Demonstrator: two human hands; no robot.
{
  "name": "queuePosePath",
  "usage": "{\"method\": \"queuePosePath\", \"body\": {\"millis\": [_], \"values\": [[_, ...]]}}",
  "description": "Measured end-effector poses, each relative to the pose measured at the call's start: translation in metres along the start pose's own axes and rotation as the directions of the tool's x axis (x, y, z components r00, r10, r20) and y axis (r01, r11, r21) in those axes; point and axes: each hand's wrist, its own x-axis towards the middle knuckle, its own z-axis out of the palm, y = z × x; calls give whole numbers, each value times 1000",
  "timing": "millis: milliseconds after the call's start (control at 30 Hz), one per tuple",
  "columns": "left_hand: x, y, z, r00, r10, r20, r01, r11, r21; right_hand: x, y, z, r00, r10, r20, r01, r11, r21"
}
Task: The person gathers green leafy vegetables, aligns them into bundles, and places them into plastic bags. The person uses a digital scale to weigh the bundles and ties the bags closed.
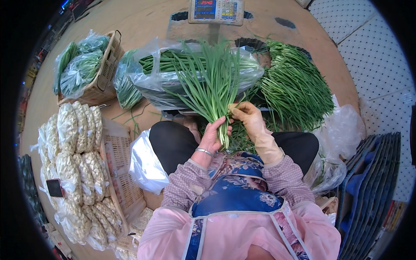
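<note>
My bare left hand (213,135), with a silver bangle at the wrist, holds a bunch of garlic chives (211,84) by the pale stem ends. Its leaves fan out away from me. My right hand (245,113), in a tan rubber glove, pinches at the bunch's right edge, just above my left fingers; the fingertips partly hide what they grip. Behind the bunch lies a clear plastic bag (156,87) filled with more chives. A large loose heap of chives (295,87) lies to the right. Loose leaves (239,138) are scattered between my legs.
A digital scale display (216,11) stands at the far side. Left are a crate of bagged greens (100,81) and bags of peeled garlic (78,169) against another crate (122,162), with a phone (55,188) on them. Stacked blue-black crates (370,185) and plastic bags (341,130) stand right.
</note>
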Motion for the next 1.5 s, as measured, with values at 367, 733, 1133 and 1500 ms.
{"method": "queuePosePath", "body": {"millis": [367,733,1133,1500], "values": [[1,3,-9,984,-84,158,109,982,-157,-31,-59,-34,846,441,301,133,373,-918],[-5,-2,1,993,-51,104,63,992,-112,-8,-24,21,981,191,42,-45,429,-902],[4,-7,-15,994,104,24,-106,990,94,-31,-9,19,849,-368,378,528,584,-616],[9,2,-32,990,-11,138,20,997,-69,-70,-63,-6,974,49,223,-32,996,-79]]}}
